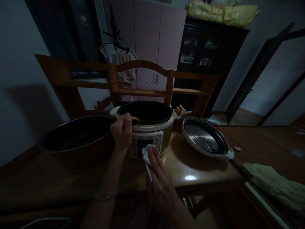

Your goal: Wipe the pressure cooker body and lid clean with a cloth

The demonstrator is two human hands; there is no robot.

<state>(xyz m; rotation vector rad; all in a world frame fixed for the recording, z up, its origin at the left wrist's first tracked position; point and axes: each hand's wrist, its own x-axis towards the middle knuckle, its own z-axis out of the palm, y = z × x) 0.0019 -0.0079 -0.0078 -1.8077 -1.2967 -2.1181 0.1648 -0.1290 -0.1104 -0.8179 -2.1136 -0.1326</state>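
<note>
The left forearm rises steeply to the left hand [122, 132], curled at the front rim of the cooker [168, 135], one finger pointing right; whether it grips the rim I cannot tell. The right hand [160, 179] slants up from the lower right, fingers pressed together over a white cloth [145, 156] against the control panel [145, 142]. On the tabletop [176, 162], a dark pot [90, 156] stands left of the cooker and an upturned lid [202, 136] lies right. Cloth and fingers hide part of the panel; dimness blurs its lettering.
</note>
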